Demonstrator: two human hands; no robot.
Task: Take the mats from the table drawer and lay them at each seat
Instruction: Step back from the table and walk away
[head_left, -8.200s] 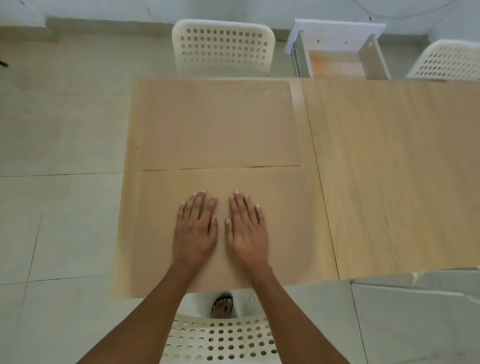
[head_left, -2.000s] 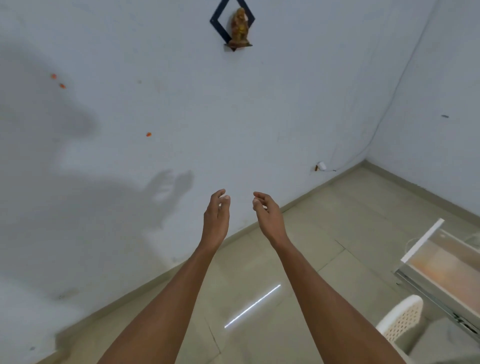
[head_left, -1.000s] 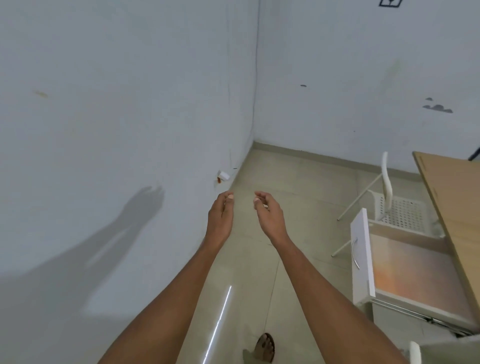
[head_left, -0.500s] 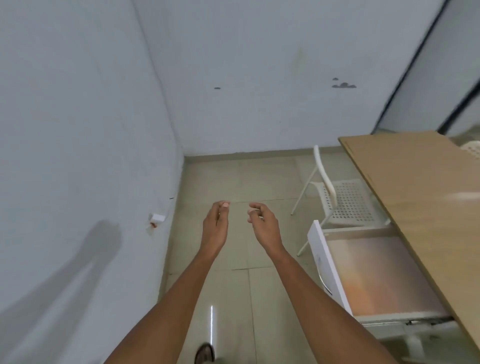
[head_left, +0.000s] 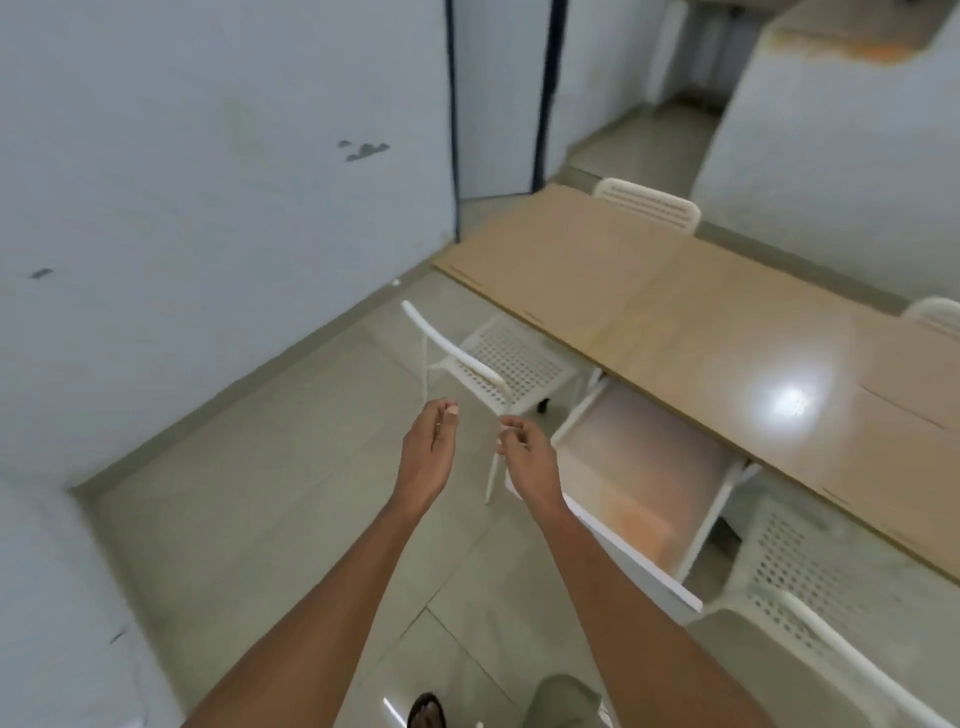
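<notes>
My left hand (head_left: 427, 451) and my right hand (head_left: 524, 461) are raised side by side in front of me, loosely curled, with nothing in them. Just right of my right hand the white table drawer (head_left: 644, 483) stands pulled out from under the wooden table (head_left: 727, 353); its floor shows bare. Tan mats (head_left: 561, 249) lie on the table's far end, and another mat (head_left: 914, 364) lies at the right edge of the view.
A white perforated chair (head_left: 493, 364) stands at the table just beyond the drawer. Another chair (head_left: 810, 613) is at the lower right and two more (head_left: 649, 205) on the far side. Walls close the left; tiled floor lies below my arms.
My view has swung right from the bare wall and corner to the table, chairs and pulled-out drawer. Both hands stay raised and hold nothing, as before.
</notes>
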